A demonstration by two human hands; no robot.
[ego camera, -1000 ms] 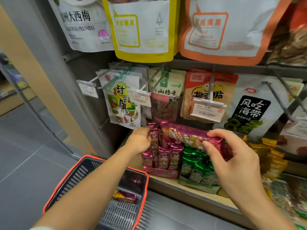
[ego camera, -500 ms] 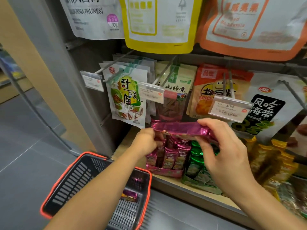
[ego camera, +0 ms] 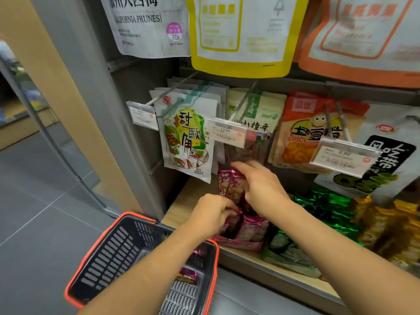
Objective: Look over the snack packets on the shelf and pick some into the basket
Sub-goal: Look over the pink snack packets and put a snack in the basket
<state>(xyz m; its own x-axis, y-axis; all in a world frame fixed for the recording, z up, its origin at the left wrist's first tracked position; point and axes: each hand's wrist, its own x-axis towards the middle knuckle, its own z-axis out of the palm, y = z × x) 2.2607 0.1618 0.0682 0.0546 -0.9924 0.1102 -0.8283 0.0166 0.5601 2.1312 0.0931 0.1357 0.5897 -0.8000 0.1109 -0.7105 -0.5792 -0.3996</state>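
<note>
Wooden shelf (ego camera: 188, 201): left grip (ego camera: 211, 215), right grip (ego camera: 261, 189) both clutch shiny magenta foil packets (ego camera: 228, 185).

Basket (ego camera: 118, 253) before the shelf's (ego camera: 181, 208) left end, one packet (ego camera: 187, 275) in it; packets (ego camera: 252, 230) on the shelf, bags (ego camera: 188, 142) hanging above.

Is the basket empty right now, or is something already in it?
Not empty. At least one purple-wrapped packet lies on the floor of the basket, near its right wall.
</note>
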